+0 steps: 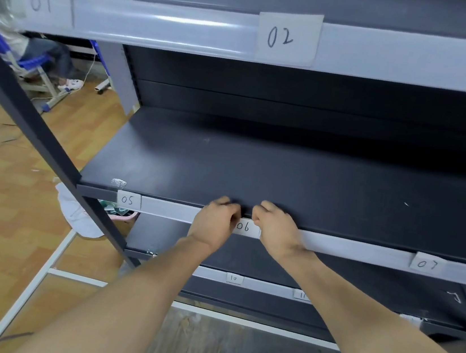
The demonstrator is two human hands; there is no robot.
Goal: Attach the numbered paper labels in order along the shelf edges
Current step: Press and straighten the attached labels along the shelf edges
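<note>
A dark shelf unit has grey front edges. The top edge (163, 23) carries paper labels 01 (43, 1) and 02 (287, 37). The middle edge (168, 209) carries 05 (128, 200), 06 (243, 227) and 07 (427, 263). My left hand (215, 221) and my right hand (277, 228) sit on either side of label 06, fingers curled over its top corners and pressing it against the edge. Label 06 is partly covered by both hands. On the lower edge, label 10 (233, 278) shows, and another label (302, 295) is half hidden behind my right forearm.
A dark slanted upright (52, 146) of the shelf frame runs down the left. A white floor frame (45, 267) lies beside it on the wooden floor. A person sits on a blue chair (33, 61) at the far left. A pink basket (124, 217) sits under the shelf.
</note>
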